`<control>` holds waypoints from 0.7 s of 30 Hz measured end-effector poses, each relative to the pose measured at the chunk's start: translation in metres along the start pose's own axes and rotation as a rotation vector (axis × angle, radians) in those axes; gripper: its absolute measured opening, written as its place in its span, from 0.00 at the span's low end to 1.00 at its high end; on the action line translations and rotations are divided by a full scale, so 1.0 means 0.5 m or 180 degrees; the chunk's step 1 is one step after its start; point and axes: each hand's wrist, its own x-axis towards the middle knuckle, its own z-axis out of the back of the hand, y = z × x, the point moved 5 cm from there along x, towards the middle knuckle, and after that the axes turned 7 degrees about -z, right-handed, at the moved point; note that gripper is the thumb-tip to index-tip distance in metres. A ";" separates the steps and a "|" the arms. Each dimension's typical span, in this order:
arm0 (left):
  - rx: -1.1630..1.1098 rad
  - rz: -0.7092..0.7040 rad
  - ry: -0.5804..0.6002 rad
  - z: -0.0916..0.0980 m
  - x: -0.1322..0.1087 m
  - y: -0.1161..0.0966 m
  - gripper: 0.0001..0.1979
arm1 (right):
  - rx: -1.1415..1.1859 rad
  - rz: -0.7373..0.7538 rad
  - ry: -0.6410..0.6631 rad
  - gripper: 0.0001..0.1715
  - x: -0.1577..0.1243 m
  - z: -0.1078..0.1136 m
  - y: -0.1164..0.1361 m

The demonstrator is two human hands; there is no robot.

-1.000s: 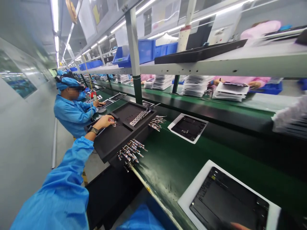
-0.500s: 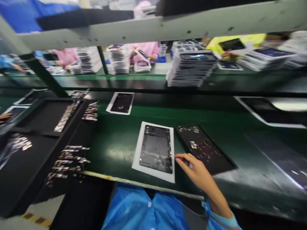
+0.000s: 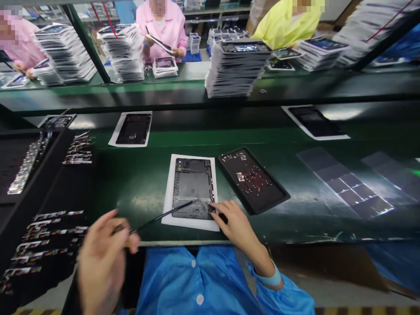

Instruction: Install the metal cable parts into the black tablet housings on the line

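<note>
Both hands work at the near edge of the line. The left hand (image 3: 103, 258), blurred and low in view, has its fingers closed around the end of a thin tool (image 3: 160, 216). The right hand (image 3: 238, 227) lies loosely spread and grips nothing, its fingertips resting on the near right corner of the tablet shell (image 3: 193, 188).

A green belt (image 3: 141, 183) runs across the whole width in front of the person. On the far bench stand tall stacks (image 3: 236, 65) of flat units, and behind them a person in pink (image 3: 160, 26) and a person in yellow (image 3: 282, 22) handle pieces of their own. To the left sit black racks (image 3: 65, 188) with rows of small metal strips (image 3: 49, 236) laid out along their edges. Farther up the belt lie two more units (image 3: 133, 129), well apart from each other.

Just right of the work lies a black tray (image 3: 269, 194), angled and scattered with tiny parts. Beside it the white tray (image 3: 170, 192) sits square to the person, close to the belt's near edge, with the dark shell, open side up, lying inside it. The tool slants up from the left hand, and its tip touches the lower part of the shell, near the right fingertips.
</note>
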 end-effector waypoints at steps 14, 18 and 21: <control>-0.0693 0.1279 0.0340 -0.166 0.028 0.236 0.21 | -0.0891 0.0327 0.0217 0.10 0.027 0.026 0.011; -0.0670 0.1193 0.0378 -0.164 0.027 0.225 0.21 | -0.0002 -0.0734 -0.0229 0.15 0.011 0.031 -0.029; -0.0649 0.0983 0.0401 -0.169 0.023 0.207 0.22 | 0.0294 -0.1175 -0.0480 0.18 0.007 0.016 -0.040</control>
